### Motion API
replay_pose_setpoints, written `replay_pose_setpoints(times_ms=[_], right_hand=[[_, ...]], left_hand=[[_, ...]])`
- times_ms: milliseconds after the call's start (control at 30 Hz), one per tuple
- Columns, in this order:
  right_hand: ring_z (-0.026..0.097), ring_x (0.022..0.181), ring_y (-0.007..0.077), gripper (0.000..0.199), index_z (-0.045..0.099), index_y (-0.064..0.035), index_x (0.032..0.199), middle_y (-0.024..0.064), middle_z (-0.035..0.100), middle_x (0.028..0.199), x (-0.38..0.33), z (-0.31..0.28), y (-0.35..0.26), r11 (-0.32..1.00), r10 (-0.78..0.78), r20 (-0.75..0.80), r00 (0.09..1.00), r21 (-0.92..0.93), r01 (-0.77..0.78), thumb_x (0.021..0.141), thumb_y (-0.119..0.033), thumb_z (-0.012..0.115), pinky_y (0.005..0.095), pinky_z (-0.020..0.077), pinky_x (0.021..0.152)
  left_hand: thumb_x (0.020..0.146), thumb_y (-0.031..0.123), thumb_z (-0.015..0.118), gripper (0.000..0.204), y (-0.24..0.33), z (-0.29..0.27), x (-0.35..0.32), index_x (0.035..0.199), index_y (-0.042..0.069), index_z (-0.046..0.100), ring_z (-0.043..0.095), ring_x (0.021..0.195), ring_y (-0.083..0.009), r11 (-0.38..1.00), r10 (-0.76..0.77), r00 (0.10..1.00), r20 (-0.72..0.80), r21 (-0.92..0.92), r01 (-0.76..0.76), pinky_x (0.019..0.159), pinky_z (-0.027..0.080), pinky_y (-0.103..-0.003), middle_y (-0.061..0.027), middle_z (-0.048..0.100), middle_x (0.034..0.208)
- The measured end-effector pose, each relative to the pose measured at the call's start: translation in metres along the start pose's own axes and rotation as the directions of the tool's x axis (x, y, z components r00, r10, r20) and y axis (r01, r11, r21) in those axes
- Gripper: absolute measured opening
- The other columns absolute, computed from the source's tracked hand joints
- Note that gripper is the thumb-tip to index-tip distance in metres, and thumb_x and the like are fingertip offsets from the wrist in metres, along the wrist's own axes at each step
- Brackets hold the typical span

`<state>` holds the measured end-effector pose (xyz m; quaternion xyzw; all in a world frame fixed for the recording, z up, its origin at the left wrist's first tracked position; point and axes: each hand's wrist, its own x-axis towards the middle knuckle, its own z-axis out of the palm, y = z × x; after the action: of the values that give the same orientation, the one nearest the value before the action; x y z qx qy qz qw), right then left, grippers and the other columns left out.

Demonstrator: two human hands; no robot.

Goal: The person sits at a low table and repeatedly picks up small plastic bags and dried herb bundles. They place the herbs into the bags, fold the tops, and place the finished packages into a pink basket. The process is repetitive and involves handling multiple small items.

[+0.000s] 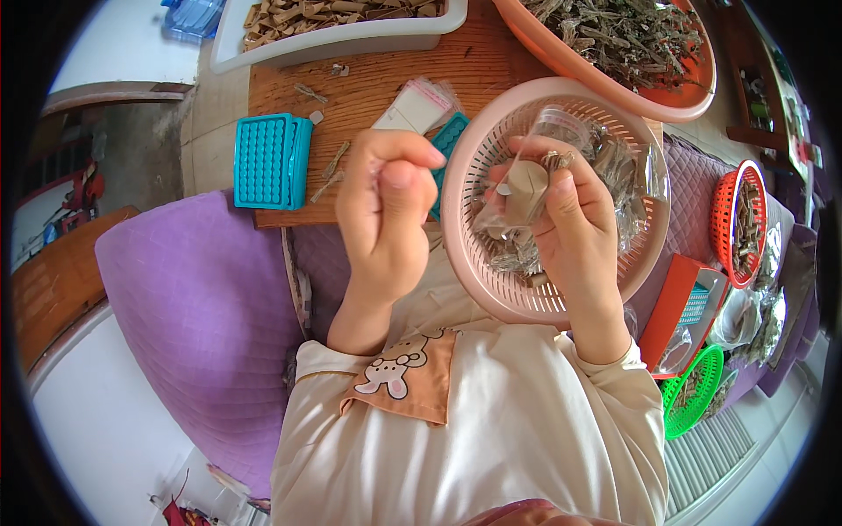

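Note:
My left hand [386, 206] is raised over the table's near edge, its fingers curled and the thumb pressed against them. Whatever it may pinch is hidden. To its right, my right hand [574, 219] holds a small clear plastic bag with a flat tan piece [526, 186] showing at it. A tuft of dried plant stems [556, 160] sticks up by the thumb and fingertips. Beneath that hand stands a pink slotted basket [462, 254] with dried plant bits and clear bags in it. A teal ridged case [449, 133] is partly hidden between my left hand and the basket.
A teal box [272, 162] and several clear bags [417, 105] lie on the wooden table [342, 96]. Behind are a white tub [351, 51] of tan pieces and an orange basin [614, 92] of dried plants. Red [724, 219] and green baskets [674, 408] stand at right.

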<state>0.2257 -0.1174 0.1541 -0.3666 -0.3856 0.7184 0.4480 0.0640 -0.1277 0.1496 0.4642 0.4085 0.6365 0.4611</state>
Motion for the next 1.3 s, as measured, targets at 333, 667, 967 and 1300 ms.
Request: replay_pose_setpoints(times_ms=[333,667,967,1300], right_hand=[[0.052,0.093,0.0107,0.039,0.051,0.0037,0.109,0.0066,0.057,0.101,-0.007,0.007,0.001,0.994,-0.072,0.063,0.995,-0.072,0.077,0.084,-0.025,0.058,0.0227,0.0414,0.081],[0.054,0.089,0.0122,0.039,0.05,0.0046,0.109,0.0091,0.058,0.096,-0.01,0.014,0.009,0.972,-0.215,0.14,0.967,-0.071,0.226,0.087,-0.028,0.051,0.0243,0.043,0.077],[0.054,0.089,0.0109,0.04,0.043,0.0021,0.12,0.0107,0.058,0.104,-0.001,0.01,0.011,0.997,-0.014,-0.016,1.0,0.079,0.015,0.094,-0.027,0.037,0.0233,0.044,0.077],[0.055,0.076,0.0092,0.031,0.047,0.0018,0.117,0.0062,0.061,0.089,-0.005,0.003,0.0,0.934,-0.001,0.028,1.0,-0.357,0.01,0.093,-0.015,0.039,0.0214,0.0444,0.067]], left_hand=[[0.055,0.061,0.071,0.066,-0.017,0.015,-0.009,0.075,0.005,0.043,0.04,0.052,-0.0069,0.944,-0.018,0.994,0.104,0.329,-0.017,0.046,0.037,-0.021,-0.001,0.045,0.06],[0.062,0.062,0.066,0.063,-0.022,0.017,-0.014,0.067,0.005,0.041,0.041,0.048,-0.0083,0.928,0.146,0.987,0.065,0.337,-0.159,0.041,0.035,-0.021,-0.0025,0.044,0.057],[0.093,0.029,0.037,0.038,-0.014,0.009,-0.008,0.069,0.0,0.043,0.041,0.045,-0.0071,0.967,0.231,0.948,-0.217,-0.057,-0.249,0.039,0.029,-0.02,-0.0024,0.041,0.056],[0.075,0.018,0.065,0.015,-0.003,0.006,-0.001,0.078,0.004,0.06,0.042,0.041,-0.0104,0.745,0.327,0.912,0.247,0.527,-0.41,0.038,0.032,-0.022,-0.0005,0.051,0.056]])
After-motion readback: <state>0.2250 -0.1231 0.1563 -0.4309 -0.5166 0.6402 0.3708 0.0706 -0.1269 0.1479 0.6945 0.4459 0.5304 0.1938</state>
